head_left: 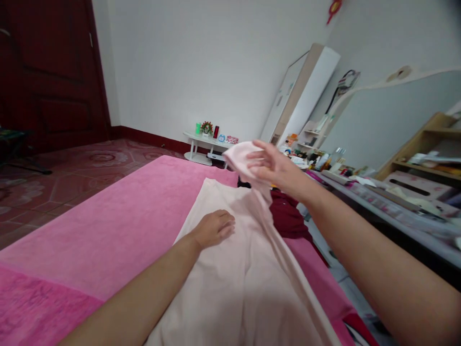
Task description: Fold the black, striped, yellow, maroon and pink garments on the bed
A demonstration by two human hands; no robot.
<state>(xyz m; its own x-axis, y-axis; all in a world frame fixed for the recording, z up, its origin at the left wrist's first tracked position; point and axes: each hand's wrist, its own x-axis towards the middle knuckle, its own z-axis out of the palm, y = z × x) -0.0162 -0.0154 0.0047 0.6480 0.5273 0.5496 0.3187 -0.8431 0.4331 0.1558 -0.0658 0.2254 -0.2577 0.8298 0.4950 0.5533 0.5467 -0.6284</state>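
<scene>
A pale pink garment (230,269), long and perhaps a pair of trousers, lies spread along the bed towards me. My left hand (216,228) rests on its upper middle, fingers slightly bent and lying against the cloth. Above the far right part, my right hand (270,166) pinches a raised flap of the same garment between thumb and fingers. The flap is folded up off the bed and a little blurred. Just right of it lies a folded dark red garment (288,216), partly hidden by the pale cloth.
A pink bedspread (144,211) covers the bed. To the right stands a cluttered dressing table (396,216) with a large mirror (406,110). Beyond the bed is a low white shelf (198,157) with small ornaments. A dark red door (54,72) is at left.
</scene>
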